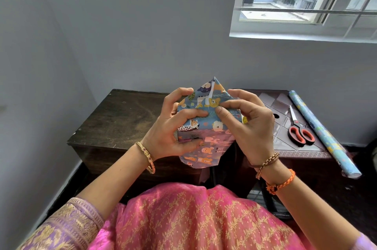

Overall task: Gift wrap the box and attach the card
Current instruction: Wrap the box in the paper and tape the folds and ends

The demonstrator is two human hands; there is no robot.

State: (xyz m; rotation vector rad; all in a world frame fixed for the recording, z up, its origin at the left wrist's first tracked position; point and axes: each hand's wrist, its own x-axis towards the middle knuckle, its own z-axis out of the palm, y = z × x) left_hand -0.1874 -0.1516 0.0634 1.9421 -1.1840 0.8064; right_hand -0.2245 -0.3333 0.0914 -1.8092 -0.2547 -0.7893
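Pink cloth with gold leaves (183,219) lies closest, across the person's lap. Just past it, both hands hold the box (204,133) up in front of the wooden table (122,119). Blue paper with bears and other animals covers the box. The left hand (173,127) wraps around its left side, thumb pressed on the front. The right hand (248,125) grips the right side and its thumb pushes a paper fold down. A pointed paper flap (212,90) sticks up on top. Right of the table, red scissors (299,131) and a paper roll (324,135) lie on a brown stool (285,151).
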